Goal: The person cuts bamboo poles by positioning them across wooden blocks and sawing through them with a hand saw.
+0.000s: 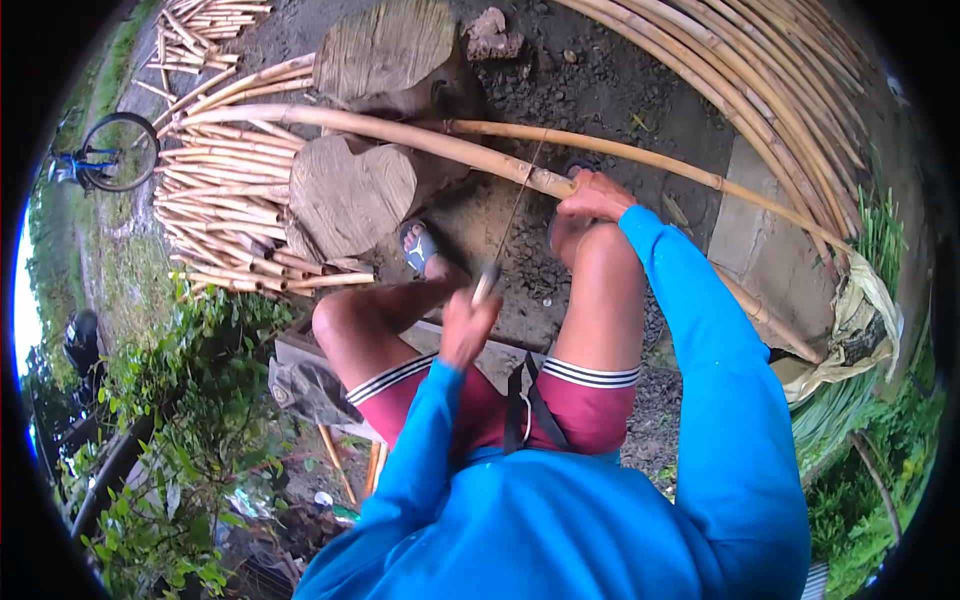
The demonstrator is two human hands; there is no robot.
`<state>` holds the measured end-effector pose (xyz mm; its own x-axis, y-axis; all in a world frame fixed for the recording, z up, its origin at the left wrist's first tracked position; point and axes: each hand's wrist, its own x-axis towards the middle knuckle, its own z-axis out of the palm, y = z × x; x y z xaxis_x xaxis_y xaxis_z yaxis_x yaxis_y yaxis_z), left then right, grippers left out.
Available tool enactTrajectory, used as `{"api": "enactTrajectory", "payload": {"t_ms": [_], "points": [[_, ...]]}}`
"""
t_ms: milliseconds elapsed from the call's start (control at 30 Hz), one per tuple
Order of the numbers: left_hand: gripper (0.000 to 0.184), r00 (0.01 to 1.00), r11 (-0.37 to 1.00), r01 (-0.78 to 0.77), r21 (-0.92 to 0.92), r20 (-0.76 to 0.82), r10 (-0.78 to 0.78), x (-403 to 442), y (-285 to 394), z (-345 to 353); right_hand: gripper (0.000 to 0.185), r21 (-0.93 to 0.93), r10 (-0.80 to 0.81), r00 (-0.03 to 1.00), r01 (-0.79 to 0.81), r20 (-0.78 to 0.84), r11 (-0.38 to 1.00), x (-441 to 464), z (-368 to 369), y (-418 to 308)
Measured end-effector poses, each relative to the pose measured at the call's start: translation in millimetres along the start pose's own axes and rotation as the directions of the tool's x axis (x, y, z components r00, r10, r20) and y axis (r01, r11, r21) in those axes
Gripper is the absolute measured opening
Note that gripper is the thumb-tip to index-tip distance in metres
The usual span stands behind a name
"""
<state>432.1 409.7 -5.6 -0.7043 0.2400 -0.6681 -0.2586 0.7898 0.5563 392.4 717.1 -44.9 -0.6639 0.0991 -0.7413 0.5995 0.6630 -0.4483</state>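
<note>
While the left hand [470, 328] is gripping a thin-bladed tool [486, 284] mid-frame, the right hand [598, 194] is clasping a bamboo pole [420, 134] that's stretching to the upper left; I'm judging it light, stiff and smooth, best held firmly, clear of the tool.

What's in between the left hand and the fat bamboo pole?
In the head view, a long thin blade runs from the handle in the left hand up to the fat bamboo pole.
</note>
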Motion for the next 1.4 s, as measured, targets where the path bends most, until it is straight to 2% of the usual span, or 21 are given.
{"api": "enactTrajectory", "payload": {"t_ms": [33,67,133,200,300,333,400,467,600,633,667,733,900,967,1000,1033,1100,1133,1233,1267,1400], "points": [[0.052,0.999,0.999,-0.025,0.026,-0.03,0.025,36,16,12,0.05,-0.022,-0.002,1.0,0.001,-0.03,1.0,-2,0,-1],[0.054,0.977,0.981,-0.162,0.11,-0.119,0.175,59,42,15,0.05,-0.035,-0.006,0.998,0.004,-0.067,0.999,-2,1,-3],[0.055,0.985,0.978,-0.163,0.13,-0.028,0.168,59,48,5,0.055,-0.046,-0.026,0.997,0.023,-0.075,0.999,-1,7,3],[0.041,0.978,0.982,-0.184,0.038,-0.092,0.187,9,-7,-5,0.061,-0.059,-0.061,0.992,0.055,-0.111,0.997,6,1,7],[0.034,0.939,0.953,-0.3,-0.049,-0.192,0.285,-28,-5,-8,0.06,-0.101,-0.025,0.997,0.017,-0.072,0.995,11,7,7],[0.037,0.997,0.997,-0.072,0.04,-0.024,0.073,-2,9,-5,0.059,-0.066,0.006,0.999,-0.009,-0.038,0.998,6,5,4],[0.043,0.985,0.985,-0.11,0.132,-0.121,0.126,50,56,7,0.06,-0.037,-0.027,0.998,0.025,-0.048,0.999,4,3,2],[0.045,0.985,0.973,-0.158,0.166,-0.035,0.166,44,57,-2,0.061,-0.055,-0.012,0.998,0.009,-0.069,0.998,4,10,8],[0.03,0.989,0.989,-0.147,0.0,-0.004,0.147,-31,-11,-23,0.061,-0.08,-0.025,0.997,0.019,-0.072,0.997,11,8,8],[0.034,0.976,0.979,-0.204,-0.026,-0.077,0.201,-21,3,-14,0.061,-0.081,-0.019,0.998,0.014,-0.058,0.997,6,12,11],[0.043,0.991,0.993,-0.109,0.046,-0.07,0.112,7,15,-3,0.06,-0.072,-0.003,0.999,0.001,-0.032,0.997,2,15,10],[0.055,0.986,0.986,-0.126,0.106,-0.101,0.136,62,64,8,0.058,-0.066,0.007,1.0,-0.009,-0.022,0.998,6,2,1],[0.039,0.992,0.992,-0.124,-0.004,-0.028,0.124,-15,-14,-14,0.06,-0.071,0.021,0.998,-0.025,-0.064,0.997,5,0,-2],[0.035,0.995,0.994,-0.104,-0.042,-0.016,0.103,-27,-7,-18,0.06,-0.063,0.005,0.997,-0.01,-0.075,0.998,5,-4,-3],[0.033,0.982,0.984,-0.173,-0.029,-0.075,0.171,-2,6,-7,0.059,-0.062,-0.01,0.997,0.006,-0.071,0.998,1,-1,-3],[0.033,0.991,0.987,-0.135,0.087,0.018,0.134,27,30,-3,0.059,-0.018,-0.032,0.999,0.031,-0.031,0.999,-4,-5,-6],[0.034,0.944,0.919,-0.307,0.246,-0.045,0.327,66,47,4,0.059,-0.011,-0.002,0.999,0.002,-0.046,1.0,-1,-4,-14],[0.033,0.981,0.968,-0.178,0.176,-0.044,0.188,68,48,9,0.059,-0.004,0.045,0.998,-0.045,-0.045,0.999,-5,-3,-12],[0.033,0.963,0.966,-0.257,-0.039,-0.097,0.252,-8,-25,-7,0.06,-0.038,0.045,0.999,-0.046,-0.015,0.998,4,-6,-9],[0.033,0.985,0.985,-0.172,-0.03,-0.013,0.171,-24,-36,-14,0.06,-0.058,0.036,0.999,-0.036,0.006,0.998,6,-1,-5],[0.035,0.987,0.992,-0.118,0.038,-0.105,0.122,58,46,-1,0.065,-0.008,-0.017,1.0,0.017,-0.006,1.0,8,1,0]]}}
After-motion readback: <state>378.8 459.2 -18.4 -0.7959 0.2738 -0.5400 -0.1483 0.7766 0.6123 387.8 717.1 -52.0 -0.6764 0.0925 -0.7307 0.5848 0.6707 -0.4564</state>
